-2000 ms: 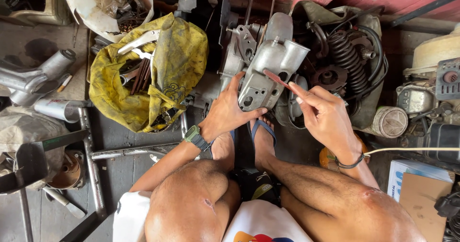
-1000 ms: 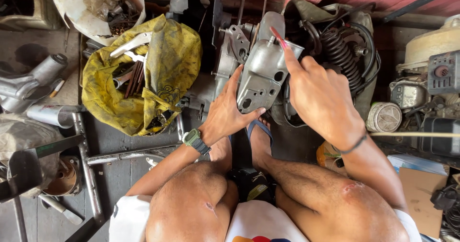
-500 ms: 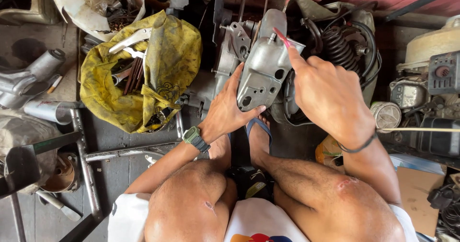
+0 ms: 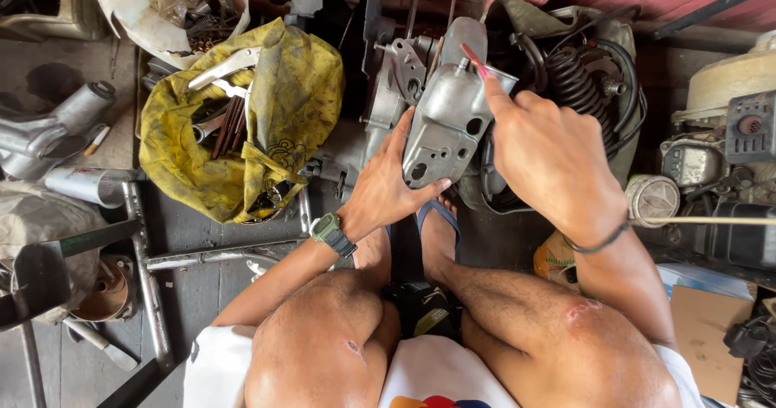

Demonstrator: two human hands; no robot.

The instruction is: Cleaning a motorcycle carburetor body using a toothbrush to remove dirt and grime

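A person squats on a grimy workshop floor (image 4: pixel 202 287), knees wide, over a grey cast-metal engine cover (image 4: pixel 447 117) that stands nearly upright just ahead of the feet. Behind the cover and touching it sits a larger engine block (image 4: pixel 388 93) with dark hoses and a coiled black spring (image 4: pixel 575 84) to the cover's right. To the cover's left lies a crumpled yellow bag (image 4: pixel 275 133) spilling wrenches and metal rods, with a white sack of scrap parts (image 4: pixel 162 4) beyond it, farther from the cover. Farther left of the cover are a welded steel frame (image 4: pixel 141 254) and grey pipe-like castings (image 4: pixel 56 125). Well to the cover's right stands a cream-coloured machine housing (image 4: pixel 731 76) and a small round canister (image 4: pixel 653 199).

The left hand (image 4: pixel 388 186), a green watch (image 4: pixel 333 234) on its wrist, is clamped on the cover's lower left edge, thumb wrapped round the bottom, fingers pressed flat up the side. The right hand (image 4: pixel 550 157), a dark band (image 4: pixel 598 242) at the wrist, hovers at the cover's upper right, its fingers pinched together on a thin red-tipped tool (image 4: pixel 475 59) whose tip touches the cover's top edge. A blue-strapped sandal (image 4: pixel 440 218) on one foot rests just below the cover.
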